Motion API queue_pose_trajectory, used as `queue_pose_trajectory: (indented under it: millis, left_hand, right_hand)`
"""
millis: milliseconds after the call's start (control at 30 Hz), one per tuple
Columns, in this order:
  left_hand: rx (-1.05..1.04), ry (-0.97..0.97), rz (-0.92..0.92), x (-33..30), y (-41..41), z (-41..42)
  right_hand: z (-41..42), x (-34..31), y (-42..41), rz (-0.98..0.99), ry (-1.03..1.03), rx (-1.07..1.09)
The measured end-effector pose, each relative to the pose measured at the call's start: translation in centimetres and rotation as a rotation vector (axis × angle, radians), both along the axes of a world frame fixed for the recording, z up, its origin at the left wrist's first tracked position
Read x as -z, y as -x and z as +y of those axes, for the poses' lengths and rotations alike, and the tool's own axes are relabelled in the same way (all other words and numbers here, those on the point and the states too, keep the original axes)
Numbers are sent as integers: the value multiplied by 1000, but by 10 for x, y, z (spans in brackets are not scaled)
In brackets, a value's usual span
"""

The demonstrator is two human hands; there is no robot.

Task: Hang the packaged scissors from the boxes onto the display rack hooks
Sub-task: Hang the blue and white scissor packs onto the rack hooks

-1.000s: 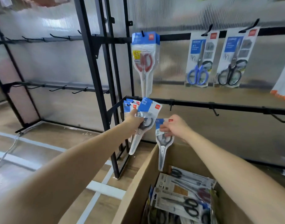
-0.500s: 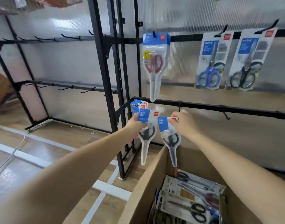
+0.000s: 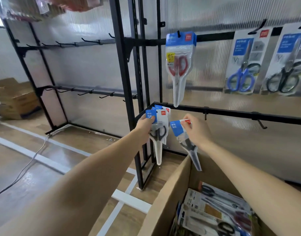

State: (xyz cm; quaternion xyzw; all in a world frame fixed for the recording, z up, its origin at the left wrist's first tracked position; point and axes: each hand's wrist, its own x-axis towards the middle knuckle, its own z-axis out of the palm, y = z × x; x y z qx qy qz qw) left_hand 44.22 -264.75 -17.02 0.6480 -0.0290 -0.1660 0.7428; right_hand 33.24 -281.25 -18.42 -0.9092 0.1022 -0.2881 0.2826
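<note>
We are gripping a bunch of packaged scissors [image 3: 159,132] in our left hand [image 3: 145,124], just below the rack's lower bar [image 3: 231,113]. Our right hand [image 3: 196,129] is pinching a single pack [image 3: 182,133] by its top corner, above the open cardboard box [image 3: 172,193].

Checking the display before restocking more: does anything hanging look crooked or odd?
The black-handled scissors card at far right hangs tilted on its hook, and so does the blue-handled scissors card beside it. The red-handled pack hangs straight.

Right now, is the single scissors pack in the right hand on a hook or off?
Off: right hand pinches the scissors pack below the rail, clear of any hook.
</note>
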Motion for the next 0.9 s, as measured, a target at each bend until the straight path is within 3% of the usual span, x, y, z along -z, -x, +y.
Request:
queue_pose_trajectory:
  millis: [400,567,900]
  left_hand:
    - [-134,-26,63,1,-23,-22]
    - [-166,-153,60,5,-25,-18]
    - [76,-159,-88,9,-22,1]
  right_hand:
    - [-3,11,-16,-32,-37,-35]
    - [0,14,-17,-39,-75,-55]
    - [-6,16,-13,-12,-112,-38]
